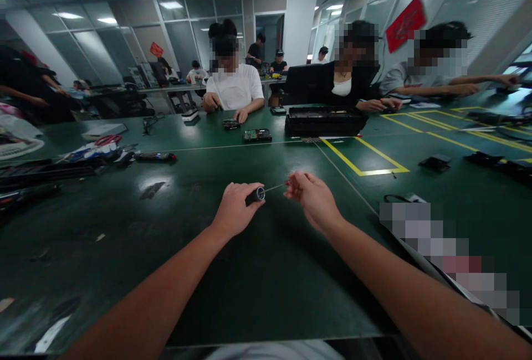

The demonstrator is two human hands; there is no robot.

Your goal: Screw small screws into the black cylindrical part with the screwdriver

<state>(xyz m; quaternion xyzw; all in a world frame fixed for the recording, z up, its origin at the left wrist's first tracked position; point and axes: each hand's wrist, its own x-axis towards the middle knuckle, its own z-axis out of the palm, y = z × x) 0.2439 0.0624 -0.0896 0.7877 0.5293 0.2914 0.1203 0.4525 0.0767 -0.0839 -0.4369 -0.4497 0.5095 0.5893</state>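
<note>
My left hand (238,207) is wrapped round a short black cylinder (255,195) with a silvery rim, its round end facing right. A thin metallic rod or wire (274,187) runs from that end towards my right hand (310,196). The fingers of my right hand are pinched at the far end of it, around a small reddish thing too small to name. Both hands are raised over the green table (249,282), a short gap apart.
Across the table people handle small devices near a long black case (324,122) and a green circuit board device (257,135). At the left lie tools and a dark pen-like tool (155,157). Yellow tape (384,172) and a black block (434,163) are at the right.
</note>
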